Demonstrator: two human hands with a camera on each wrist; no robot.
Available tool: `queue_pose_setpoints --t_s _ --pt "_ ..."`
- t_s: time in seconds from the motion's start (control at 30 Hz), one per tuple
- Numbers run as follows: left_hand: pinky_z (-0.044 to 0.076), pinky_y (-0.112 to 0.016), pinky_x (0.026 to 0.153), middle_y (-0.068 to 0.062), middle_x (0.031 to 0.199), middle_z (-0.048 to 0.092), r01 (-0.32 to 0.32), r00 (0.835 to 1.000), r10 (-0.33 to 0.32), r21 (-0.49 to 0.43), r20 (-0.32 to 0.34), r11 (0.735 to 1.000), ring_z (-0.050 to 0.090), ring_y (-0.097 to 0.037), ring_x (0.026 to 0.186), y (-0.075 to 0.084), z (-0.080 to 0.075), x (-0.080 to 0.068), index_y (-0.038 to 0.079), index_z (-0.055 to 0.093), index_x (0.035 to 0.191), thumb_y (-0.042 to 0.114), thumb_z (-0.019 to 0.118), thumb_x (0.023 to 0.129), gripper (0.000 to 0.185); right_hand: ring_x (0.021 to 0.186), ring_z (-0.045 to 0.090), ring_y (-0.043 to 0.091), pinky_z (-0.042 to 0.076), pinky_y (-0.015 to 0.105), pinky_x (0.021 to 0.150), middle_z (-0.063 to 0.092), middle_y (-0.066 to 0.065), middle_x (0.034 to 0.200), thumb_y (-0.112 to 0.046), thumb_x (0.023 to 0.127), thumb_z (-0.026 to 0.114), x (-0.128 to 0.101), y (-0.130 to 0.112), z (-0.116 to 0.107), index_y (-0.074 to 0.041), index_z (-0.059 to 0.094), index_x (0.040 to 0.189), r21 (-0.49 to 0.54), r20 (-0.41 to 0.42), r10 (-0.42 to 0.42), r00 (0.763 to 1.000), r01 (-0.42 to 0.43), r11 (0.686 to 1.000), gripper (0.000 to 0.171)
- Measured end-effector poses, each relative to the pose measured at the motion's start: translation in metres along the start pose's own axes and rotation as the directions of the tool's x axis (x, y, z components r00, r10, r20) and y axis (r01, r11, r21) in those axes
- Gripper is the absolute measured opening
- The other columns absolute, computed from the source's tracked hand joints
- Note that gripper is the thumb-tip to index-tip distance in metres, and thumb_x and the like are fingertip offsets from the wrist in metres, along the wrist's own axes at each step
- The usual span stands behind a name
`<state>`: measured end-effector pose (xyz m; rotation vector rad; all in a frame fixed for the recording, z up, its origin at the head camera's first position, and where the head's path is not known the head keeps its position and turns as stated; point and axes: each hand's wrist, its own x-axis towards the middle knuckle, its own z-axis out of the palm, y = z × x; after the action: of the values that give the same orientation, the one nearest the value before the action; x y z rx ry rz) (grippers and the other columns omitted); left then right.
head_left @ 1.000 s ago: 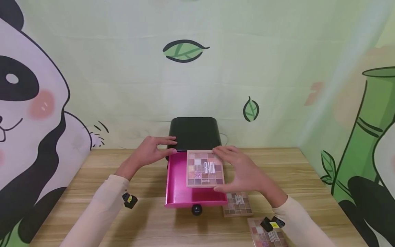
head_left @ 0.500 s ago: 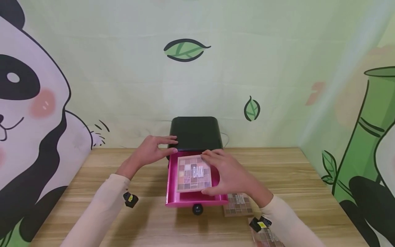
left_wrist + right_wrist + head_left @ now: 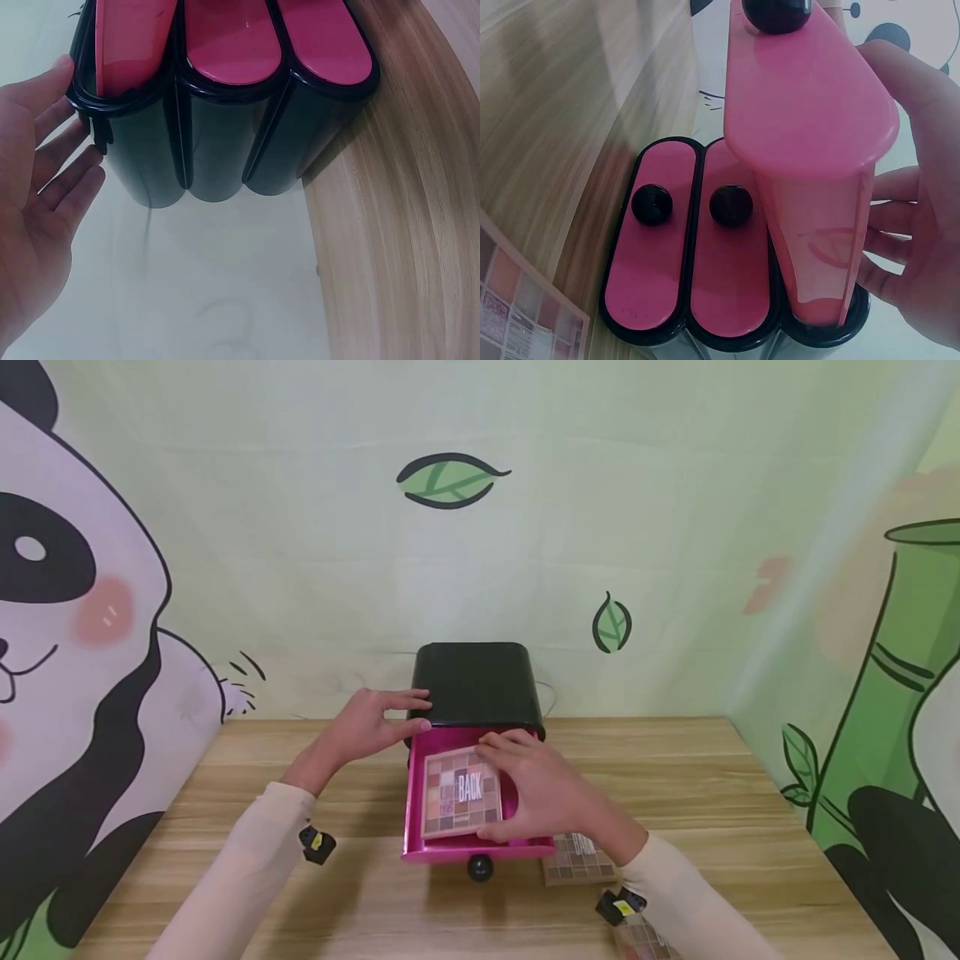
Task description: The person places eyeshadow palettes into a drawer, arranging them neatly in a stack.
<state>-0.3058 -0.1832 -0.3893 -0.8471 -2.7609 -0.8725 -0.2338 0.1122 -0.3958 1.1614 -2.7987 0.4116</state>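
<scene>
A black cabinet (image 3: 476, 681) with pink drawers stands against the back wall, its top drawer (image 3: 442, 857) pulled out. Over that drawer my right hand (image 3: 547, 789) holds an eyeshadow palette (image 3: 459, 793) marked "BACK" by its right edge, thumb at the near side and fingers at the far side. The palette sits slightly turned within the drawer's opening; whether it touches the bottom is hidden. My left hand (image 3: 367, 724) rests on the cabinet's front left edge, and its loosely extended fingers (image 3: 64, 154) lie along the side in the left wrist view.
On the table, a second palette (image 3: 581, 864) lies right of the drawer. Another palette (image 3: 645, 939) lies nearer, partly behind the right sleeve. Two lower drawers (image 3: 731, 292) with round black knobs are closed. A panda-and-bamboo wall cloth (image 3: 465, 568) rises behind.
My right hand has carried the palette left and toward me, lowering it into the drawer's opening with a slight turn. The left hand has stayed on the cabinet.
</scene>
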Motion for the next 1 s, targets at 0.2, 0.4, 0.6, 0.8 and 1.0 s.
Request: queue_pose_setpoints --t_s 0.2,0.4,0.6,0.8,1.0 --pt "0.054 -0.038 0.085 -0.007 0.142 0.063 -0.010 1.000 0.010 0.004 0.002 1.000 0.059 -0.032 0.130 0.000 0.000 0.001 0.014 0.074 0.128 0.038 0.075 0.094 0.042 0.143 0.040 0.027 0.041 0.051 0.111 0.046 0.011 0.158 -0.070 0.073 0.074 0.001 -0.001 0.002 -0.008 0.050 0.151 0.004 0.021 0.006 1.000 -0.006 1.000 0.103" --pt "0.053 -0.037 0.083 -0.007 0.141 0.064 -0.016 1.000 0.016 0.010 0.002 1.000 0.063 -0.031 0.125 0.000 0.000 0.001 0.014 0.074 0.128 0.038 0.075 0.094 0.041 0.146 0.038 0.031 0.033 0.056 0.115 0.044 0.011 0.159 -0.072 0.074 0.074 0.001 -0.003 0.001 -0.008 0.048 0.153 -0.002 0.053 0.017 0.998 -0.017 1.000 0.105" --pt "0.053 -0.037 0.084 -0.007 0.142 0.063 -0.009 1.000 0.009 0.018 0.007 1.000 0.065 -0.030 0.123 0.000 0.000 0.001 0.014 0.073 0.128 0.039 0.074 0.094 0.042 0.146 0.037 0.028 0.028 0.058 0.117 0.045 0.009 0.159 -0.074 0.073 0.074 0.002 -0.002 0.003 -0.010 0.048 0.153 -0.058 0.073 0.037 0.997 -0.032 0.998 0.106" --pt "0.050 -0.034 0.076 -0.008 0.141 0.064 -0.015 1.000 0.015 0.025 0.003 1.000 0.069 -0.027 0.108 0.000 -0.001 0.002 0.013 0.074 0.127 0.036 0.075 0.094 0.041 0.143 0.038 0.026 0.033 0.053 0.116 0.047 0.006 0.157 -0.072 0.072 0.076 0.001 0.000 0.000 -0.012 0.054 0.149 -0.086 0.066 0.052 0.996 -0.046 0.995 0.100" --pt "0.052 -0.034 0.078 -0.007 0.141 0.064 0.002 1.000 -0.002 0.017 0.005 1.000 0.061 -0.032 0.128 0.002 -0.001 0.001 0.014 0.074 0.127 0.036 0.075 0.093 0.040 0.138 0.046 0.023 0.047 0.049 0.105 0.056 0.000 0.150 -0.061 0.074 0.082 -0.009 0.007 -0.015 -0.016 0.054 0.149 0.014 -0.043 0.072 0.996 -0.072 0.997 0.092"
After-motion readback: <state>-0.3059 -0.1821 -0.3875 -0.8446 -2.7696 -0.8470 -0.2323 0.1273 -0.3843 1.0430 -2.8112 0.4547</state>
